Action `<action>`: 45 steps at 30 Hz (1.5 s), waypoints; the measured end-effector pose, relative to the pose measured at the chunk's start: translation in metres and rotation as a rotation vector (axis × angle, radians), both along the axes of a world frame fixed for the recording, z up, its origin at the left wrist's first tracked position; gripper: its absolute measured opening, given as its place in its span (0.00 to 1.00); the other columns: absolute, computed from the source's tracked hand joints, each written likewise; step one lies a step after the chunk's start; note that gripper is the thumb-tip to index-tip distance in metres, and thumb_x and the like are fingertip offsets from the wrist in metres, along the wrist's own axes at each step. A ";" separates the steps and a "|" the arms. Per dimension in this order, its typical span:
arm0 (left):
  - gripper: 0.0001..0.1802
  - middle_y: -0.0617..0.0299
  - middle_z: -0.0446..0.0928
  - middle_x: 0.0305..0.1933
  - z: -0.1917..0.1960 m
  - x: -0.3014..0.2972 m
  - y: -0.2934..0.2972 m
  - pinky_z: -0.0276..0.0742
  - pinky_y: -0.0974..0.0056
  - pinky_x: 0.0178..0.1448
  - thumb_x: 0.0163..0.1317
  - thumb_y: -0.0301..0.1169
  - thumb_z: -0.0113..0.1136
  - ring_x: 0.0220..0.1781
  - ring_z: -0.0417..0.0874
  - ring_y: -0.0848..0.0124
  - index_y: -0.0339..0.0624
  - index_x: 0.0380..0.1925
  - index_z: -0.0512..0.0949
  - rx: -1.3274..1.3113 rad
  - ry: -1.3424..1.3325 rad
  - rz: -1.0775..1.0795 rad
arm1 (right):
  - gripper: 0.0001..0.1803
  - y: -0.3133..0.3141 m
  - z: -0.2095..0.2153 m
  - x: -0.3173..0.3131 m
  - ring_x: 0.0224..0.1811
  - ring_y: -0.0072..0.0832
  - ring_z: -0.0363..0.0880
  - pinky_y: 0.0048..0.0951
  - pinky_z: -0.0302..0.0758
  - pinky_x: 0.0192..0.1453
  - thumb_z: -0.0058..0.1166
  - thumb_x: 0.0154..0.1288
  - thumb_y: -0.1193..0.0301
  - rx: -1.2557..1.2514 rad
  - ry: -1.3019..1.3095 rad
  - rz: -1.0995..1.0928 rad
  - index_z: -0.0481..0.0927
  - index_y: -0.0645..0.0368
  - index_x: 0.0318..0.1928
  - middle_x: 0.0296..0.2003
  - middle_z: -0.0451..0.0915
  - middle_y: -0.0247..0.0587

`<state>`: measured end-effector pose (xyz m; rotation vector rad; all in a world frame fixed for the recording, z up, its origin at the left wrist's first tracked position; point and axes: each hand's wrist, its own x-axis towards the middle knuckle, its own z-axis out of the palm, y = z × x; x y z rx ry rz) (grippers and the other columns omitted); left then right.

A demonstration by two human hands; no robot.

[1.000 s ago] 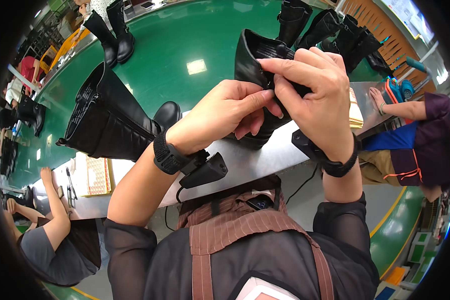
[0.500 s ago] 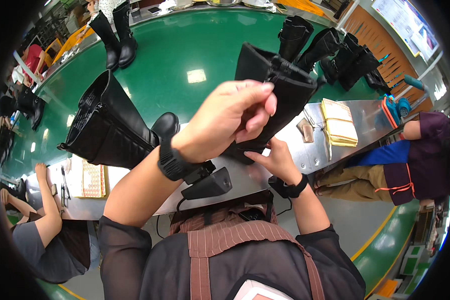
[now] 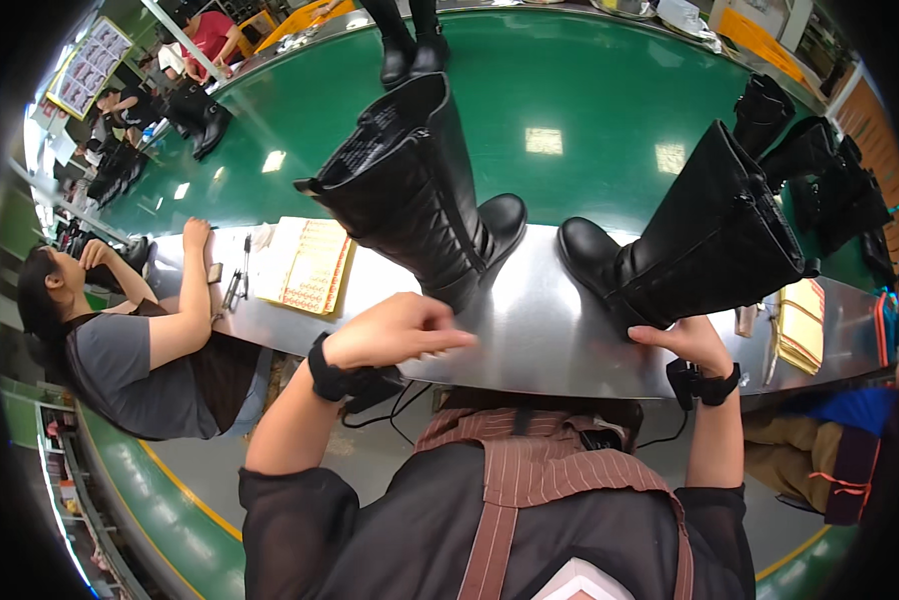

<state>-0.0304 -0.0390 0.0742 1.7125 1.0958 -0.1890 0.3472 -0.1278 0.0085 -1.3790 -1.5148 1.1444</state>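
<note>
Two tall black boots stand on the steel worktable (image 3: 540, 330). The left boot (image 3: 410, 190) leans with its shaft toward the far left and its toe pointing right. My left hand (image 3: 395, 332) hovers just in front of its heel, fingers curled together, with nothing visible in it. The right boot (image 3: 710, 230) stands with its toe pointing left and its shaft tilted right. My right hand (image 3: 685, 342) grips it at the heel, low on the near side. Both wrists wear black bands.
Behind the table runs a green conveyor belt (image 3: 590, 90) carrying more black boots (image 3: 410, 45). A seated person in a grey shirt (image 3: 130, 340) works at my left beside yellow sheets (image 3: 305, 262). Another person (image 3: 850, 430) sits at my right near more sheets (image 3: 800, 325).
The boot I held up in both hands now stands on the table at right. My left hand has let go and moved left toward the other boot; my right hand dropped to the heel.
</note>
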 end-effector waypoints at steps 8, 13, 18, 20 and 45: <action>0.33 0.59 0.76 0.52 -0.069 -0.003 0.025 0.72 0.64 0.56 0.47 0.31 0.75 0.52 0.76 0.70 0.34 0.54 0.72 0.186 -0.638 0.344 | 0.33 0.016 0.013 -0.044 0.55 0.26 0.72 0.28 0.67 0.61 0.68 0.53 0.70 -0.139 0.166 -0.080 0.71 0.67 0.58 0.52 0.76 0.38; 0.23 0.64 0.77 0.49 -0.082 0.056 0.014 0.72 0.66 0.56 0.57 0.29 0.66 0.49 0.77 0.73 0.37 0.52 0.73 0.113 -0.889 0.657 | 0.23 0.024 -0.001 -0.078 0.48 0.25 0.78 0.28 0.74 0.55 0.62 0.58 0.71 -0.118 0.512 -0.274 0.75 0.62 0.54 0.48 0.79 0.36; 0.17 0.60 0.78 0.50 -0.056 0.076 0.011 0.73 0.61 0.62 0.64 0.32 0.58 0.52 0.79 0.69 0.40 0.51 0.73 -0.411 -1.210 0.725 | 0.19 0.018 -0.004 -0.069 0.48 0.28 0.80 0.32 0.78 0.55 0.56 0.61 0.74 -0.039 0.890 -0.330 0.75 0.62 0.53 0.46 0.80 0.38; 0.17 0.61 0.78 0.50 -0.049 0.083 0.008 0.73 0.60 0.62 0.64 0.32 0.57 0.53 0.79 0.70 0.40 0.52 0.73 -0.424 -1.273 0.737 | 0.19 0.018 0.001 -0.070 0.49 0.29 0.80 0.33 0.77 0.56 0.54 0.61 0.74 0.026 1.007 -0.309 0.74 0.62 0.53 0.47 0.79 0.39; 0.37 0.60 0.74 0.58 -0.090 0.114 0.092 0.70 0.62 0.63 0.67 0.60 0.39 0.55 0.76 0.67 0.42 0.65 0.62 -0.792 -1.345 0.478 | 0.30 0.104 -0.002 -0.053 0.54 0.29 0.76 0.29 0.72 0.60 0.38 0.73 0.47 -0.097 1.061 -0.129 0.68 0.57 0.62 0.55 0.76 0.37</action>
